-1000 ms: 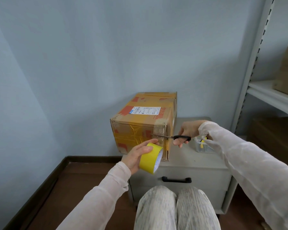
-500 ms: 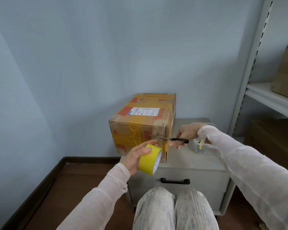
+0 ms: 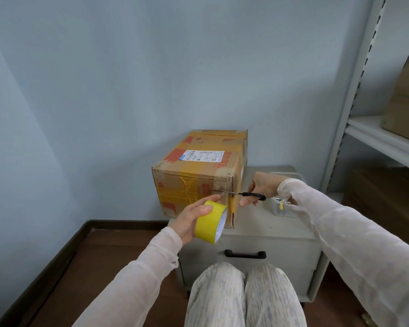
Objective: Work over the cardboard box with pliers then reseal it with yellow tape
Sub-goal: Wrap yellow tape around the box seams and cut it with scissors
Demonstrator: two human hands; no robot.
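Note:
A worn cardboard box (image 3: 198,166) patched with yellow tape and a white label stands on a grey drawer cabinet (image 3: 265,230). My left hand (image 3: 194,215) holds a roll of yellow tape (image 3: 210,221) just in front of the box's near face, low at its right corner. My right hand (image 3: 262,187) grips black-handled scissors (image 3: 239,193), their thin blades pointing left across the box's near right edge, above the roll. The blades look nearly closed against the tape strip there.
A small clear container (image 3: 281,206) with a yellow item stands on the cabinet behind my right wrist. A metal shelf rack (image 3: 368,131) with cardboard boxes (image 3: 406,102) rises at the right. My knees (image 3: 243,296) are in front of the cabinet drawer handle (image 3: 245,254). Dark floor lies to the left.
The view has shifted slightly; both hands keep almost the same pose. The scissors have edged a little left along the box's near face.

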